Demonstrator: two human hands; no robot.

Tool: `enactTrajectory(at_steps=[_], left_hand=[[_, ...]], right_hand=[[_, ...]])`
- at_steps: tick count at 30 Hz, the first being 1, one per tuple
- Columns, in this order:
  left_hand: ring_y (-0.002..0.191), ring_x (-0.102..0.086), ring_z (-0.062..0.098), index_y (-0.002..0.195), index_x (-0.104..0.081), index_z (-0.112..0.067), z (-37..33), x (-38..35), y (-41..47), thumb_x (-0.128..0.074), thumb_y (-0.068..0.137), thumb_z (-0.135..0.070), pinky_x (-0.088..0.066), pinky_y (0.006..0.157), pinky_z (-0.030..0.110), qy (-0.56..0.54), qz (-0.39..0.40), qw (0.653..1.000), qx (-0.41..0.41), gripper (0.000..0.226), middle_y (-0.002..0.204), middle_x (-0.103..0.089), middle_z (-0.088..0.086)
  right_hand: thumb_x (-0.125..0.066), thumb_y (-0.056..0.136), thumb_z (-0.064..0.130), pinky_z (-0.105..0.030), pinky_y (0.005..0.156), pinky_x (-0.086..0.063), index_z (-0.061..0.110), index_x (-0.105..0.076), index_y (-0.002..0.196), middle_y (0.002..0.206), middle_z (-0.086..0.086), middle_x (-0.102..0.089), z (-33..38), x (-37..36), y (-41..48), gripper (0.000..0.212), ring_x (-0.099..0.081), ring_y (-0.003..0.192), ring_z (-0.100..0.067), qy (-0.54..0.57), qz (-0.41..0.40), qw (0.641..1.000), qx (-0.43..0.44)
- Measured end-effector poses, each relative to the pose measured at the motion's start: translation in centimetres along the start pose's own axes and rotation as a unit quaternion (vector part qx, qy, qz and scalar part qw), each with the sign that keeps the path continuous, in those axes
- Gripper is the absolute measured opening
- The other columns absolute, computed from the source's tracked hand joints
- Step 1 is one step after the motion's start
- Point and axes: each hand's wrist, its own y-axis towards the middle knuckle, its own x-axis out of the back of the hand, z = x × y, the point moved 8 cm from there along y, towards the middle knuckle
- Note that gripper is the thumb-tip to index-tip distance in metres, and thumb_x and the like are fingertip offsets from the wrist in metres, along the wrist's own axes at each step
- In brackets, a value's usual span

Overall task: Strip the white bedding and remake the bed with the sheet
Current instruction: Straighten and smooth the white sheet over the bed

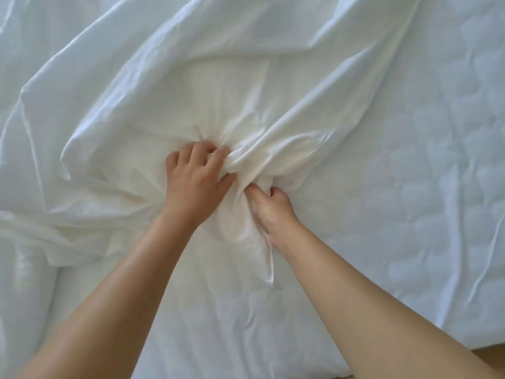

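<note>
A white sheet (169, 86) lies crumpled over the left and middle of the bed, bunched into folds at the centre. My left hand (195, 179) grips a gathered fold of it, fingers curled into the cloth. Just to the right, my right hand (273, 212) holds another bunch of the same sheet, its fingers buried in the fabric. The two hands are close together. On the right the quilted mattress cover (437, 187) with a heart pattern lies bare.
The bed's near edge shows at the bottom right, with a strip of brown floor (492, 356) beyond it. More rumpled white bedding (24, 269) lies at the far left.
</note>
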Motion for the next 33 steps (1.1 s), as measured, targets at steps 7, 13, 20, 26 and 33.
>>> enactTrajectory(at_steps=[7,13,20,26,33], left_hand=[[0.087,-0.054,0.041,0.083,-0.058,0.005,1.1,2.2,1.9,-0.056,0.092,-0.026,-0.036,0.071,0.046,-0.042,0.003,0.997,0.067,0.032,0.085,-0.058,0.025],[0.090,-0.058,0.038,0.111,-0.063,-0.004,-11.0,6.1,1.2,-0.065,0.072,-0.004,-0.044,0.074,0.045,-0.083,-0.061,0.994,-0.044,0.039,0.100,-0.061,0.019],[0.096,-0.039,0.025,0.100,-0.068,-0.013,-14.5,4.7,-1.9,-0.072,0.069,-0.026,-0.035,0.074,0.038,-0.065,-0.099,0.990,-0.076,0.034,0.098,-0.063,0.012],[0.090,-0.048,0.025,0.093,-0.072,-0.013,-14.4,2.7,-2.9,-0.053,0.077,-0.058,-0.039,0.070,0.038,-0.059,-0.016,0.992,-0.114,0.052,0.091,-0.066,0.004],[0.055,-0.057,0.031,0.074,-0.064,-0.001,-16.8,3.0,0.8,-0.064,0.087,-0.016,-0.040,0.044,0.032,-0.120,0.027,0.982,-0.142,0.020,0.067,-0.059,0.011]], right_hand=[[-0.051,0.095,0.026,-0.031,0.080,-0.052,0.015,-0.063,0.084,0.081,0.002,-0.068,4.4,1.4,-3.0,0.020,-0.066,0.083,-0.016,-0.002,-0.044,0.990,0.133],[-0.052,0.097,0.023,-0.027,0.069,-0.058,0.014,-0.065,0.092,0.083,0.001,-0.074,8.5,13.2,-7.0,0.017,-0.071,0.079,-0.014,-0.002,-0.042,0.988,0.149],[-0.040,0.100,0.039,-0.040,0.096,-0.050,0.012,-0.065,0.110,0.109,-0.007,-0.070,7.1,13.2,-5.8,0.037,-0.066,0.102,-0.020,-0.123,-0.023,0.986,0.110],[-0.034,0.101,0.036,-0.043,0.104,-0.041,0.004,-0.060,0.119,0.117,-0.014,-0.065,8.4,13.8,-5.9,0.045,-0.060,0.112,-0.023,-0.117,0.004,0.978,0.171],[-0.026,0.102,0.046,-0.033,0.093,-0.050,-0.002,-0.061,0.108,0.107,-0.017,-0.067,11.5,15.2,-3.8,0.059,-0.064,0.100,-0.019,-0.149,-0.060,0.961,0.224]])
